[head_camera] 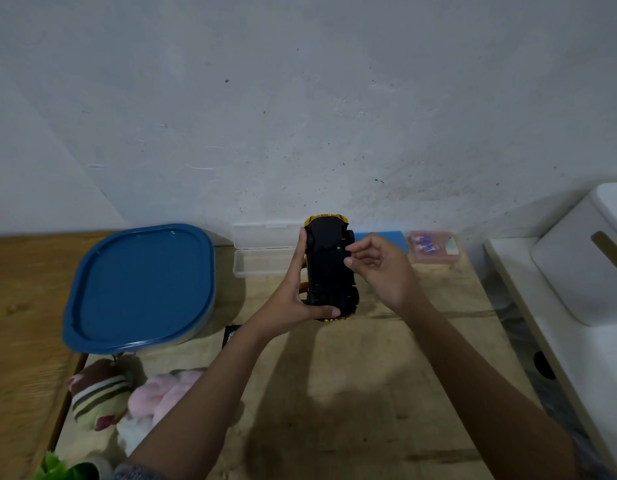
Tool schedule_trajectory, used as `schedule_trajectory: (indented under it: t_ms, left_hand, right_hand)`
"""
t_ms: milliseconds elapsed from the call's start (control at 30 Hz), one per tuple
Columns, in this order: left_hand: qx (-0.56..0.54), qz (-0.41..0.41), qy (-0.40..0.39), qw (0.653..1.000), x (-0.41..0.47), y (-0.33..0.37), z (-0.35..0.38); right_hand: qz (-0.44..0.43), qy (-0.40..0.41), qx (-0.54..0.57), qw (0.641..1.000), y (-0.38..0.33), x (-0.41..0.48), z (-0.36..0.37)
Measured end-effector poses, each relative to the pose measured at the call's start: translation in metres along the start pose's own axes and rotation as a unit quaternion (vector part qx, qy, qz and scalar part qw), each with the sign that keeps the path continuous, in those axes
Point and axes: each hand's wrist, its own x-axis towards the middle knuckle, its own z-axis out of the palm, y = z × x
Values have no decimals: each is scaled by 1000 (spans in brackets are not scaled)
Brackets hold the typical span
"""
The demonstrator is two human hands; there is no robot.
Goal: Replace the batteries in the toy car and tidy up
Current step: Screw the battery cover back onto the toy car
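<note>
- The table [369, 393] is carrying everything, with a white bin [584, 258] standing off its right edge.
- A blue-lidded tub [141, 289] is sitting at the left of the table, near the wall.
- Two plush toys, one striped [99, 400] and one pink [168, 389], are lying side by side at the near left.
- The left hand [293, 292] is gripping the car [329, 268] above the table, fingers along its left side and thumb curling under its near end.
- The right hand [383, 268] is hovering half curled, thumb and forefinger tips meeting at the car's right edge; I cannot tell whether they are pinching anything.
- The car is facing us underside up, black beneath and yellow at both ends.
- A clear case [262, 251] is lying open behind the car.
- A pink case [435, 247] is sitting by the wall at the right, holding small items.
- A black card [231, 336] is peeking out under the left wrist.
</note>
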Motion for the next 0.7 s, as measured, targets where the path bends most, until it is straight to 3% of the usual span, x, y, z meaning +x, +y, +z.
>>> schedule_trajectory:
  t_ms: [367, 700]
  left_hand:
    - [-4, -6, -6, 1000, -4, 3, 0]
    - [6, -19, -35, 999, -4, 4, -6]
  right_hand:
    - [-30, 7, -26, 999, -2, -1, -2]
    - [6, -12, 14, 1000, -4, -2, -8]
